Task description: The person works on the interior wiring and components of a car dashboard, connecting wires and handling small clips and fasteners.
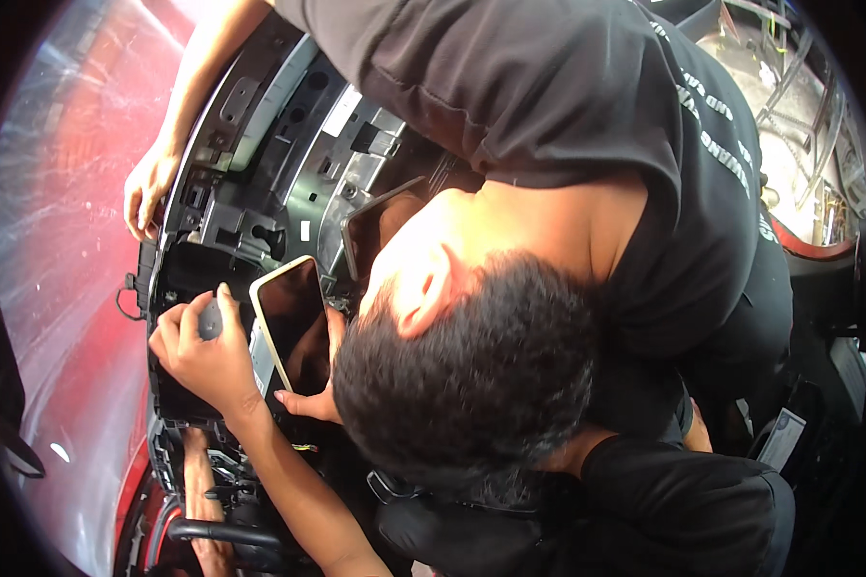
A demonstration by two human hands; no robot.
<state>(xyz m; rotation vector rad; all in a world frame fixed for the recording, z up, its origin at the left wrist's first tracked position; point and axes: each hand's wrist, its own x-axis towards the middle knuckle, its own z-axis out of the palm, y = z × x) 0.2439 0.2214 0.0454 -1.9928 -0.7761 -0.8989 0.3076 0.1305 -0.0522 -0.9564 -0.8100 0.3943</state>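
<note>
Grey round-ended tool handle (212, 322) sits inside the dark opening of the black plastic dashboard frame (260, 125), at its left side. The right hand (202, 358) holds it; the grip is closed around the handle in a full fist. The tool's working end is hidden in the cavity. A bare forearm (197, 481), apparently the left one, runs up under the frame. Its hand is out of sight, so its grip cannot be seen.

Hazards, as judged:
- The tool tip may slip off its seat, because it is worked unseen.
- The fist may knock the dark-screened phone in a pale yellow case (293, 322), which stands just beside it.

Surroundings: a co-worker's hand (310, 399) props the phone at the opening. The co-worker's head (471, 375) leans in close and blocks the right part of the cavity. The co-worker's other hand (149, 192) rests on the frame's left edge, beside the red body panel (58, 240).
</note>
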